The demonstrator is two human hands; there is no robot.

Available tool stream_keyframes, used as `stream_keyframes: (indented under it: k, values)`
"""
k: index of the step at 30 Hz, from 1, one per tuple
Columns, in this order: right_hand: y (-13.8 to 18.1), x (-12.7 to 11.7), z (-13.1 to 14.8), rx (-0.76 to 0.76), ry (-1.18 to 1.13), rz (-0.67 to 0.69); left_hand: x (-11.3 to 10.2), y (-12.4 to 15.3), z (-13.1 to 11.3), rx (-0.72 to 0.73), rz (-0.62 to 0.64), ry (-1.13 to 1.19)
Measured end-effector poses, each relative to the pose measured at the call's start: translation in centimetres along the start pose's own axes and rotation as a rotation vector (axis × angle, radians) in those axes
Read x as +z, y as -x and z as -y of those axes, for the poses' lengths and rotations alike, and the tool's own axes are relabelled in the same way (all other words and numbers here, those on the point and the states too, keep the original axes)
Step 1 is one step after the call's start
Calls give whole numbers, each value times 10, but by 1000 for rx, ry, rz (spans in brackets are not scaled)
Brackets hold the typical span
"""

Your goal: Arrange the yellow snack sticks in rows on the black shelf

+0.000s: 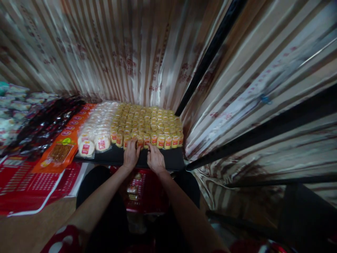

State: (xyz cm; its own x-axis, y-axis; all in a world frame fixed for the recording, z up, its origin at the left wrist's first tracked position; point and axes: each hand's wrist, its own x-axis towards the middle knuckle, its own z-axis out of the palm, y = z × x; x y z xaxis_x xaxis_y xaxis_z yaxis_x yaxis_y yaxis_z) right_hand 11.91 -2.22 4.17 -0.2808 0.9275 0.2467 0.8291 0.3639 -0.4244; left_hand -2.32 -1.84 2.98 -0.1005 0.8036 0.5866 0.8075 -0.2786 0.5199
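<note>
A black tray (171, 160) in front of me holds several rows of small yellow wrapped pastries (147, 123) with red labels, and paler round wrapped cakes (97, 135) on its left side. My left hand (131, 154) rests at the front row, its fingers curled onto a yellow pastry. Close beside it, my right hand (155, 159) has its fingertips pinched at the same front row. Which pastry each hand grips is hard to see.
Orange snack packets (61, 149) and dark packets (47, 126) lie left of the tray, over red printed sheets (23, 182). A red crate (143, 191) sits below between my arms. Striped shiny curtains (131, 52) hang behind and to the right, with black bars (210, 52).
</note>
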Motion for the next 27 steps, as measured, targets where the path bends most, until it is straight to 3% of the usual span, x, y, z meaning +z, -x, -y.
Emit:
stream_keyframes:
  k: [4, 10, 18, 24, 27]
  values:
    - [0, -1, 2, -2, 7, 8, 1, -3, -1, 42, 46, -40]
    - [0, -2, 2, -14, 39, 51, 1, -5, -4, -72, 93, -113]
    - [1, 4, -2, -64, 29, 47, 4, -2, 2, -70, 142, -96]
    - [4, 6, -3, -100, 4, -71, -2, 1, -3, -53, 134, -85]
    - [8, 6, -2, -165, -53, -133, -10, 17, -8, -16, 105, -2]
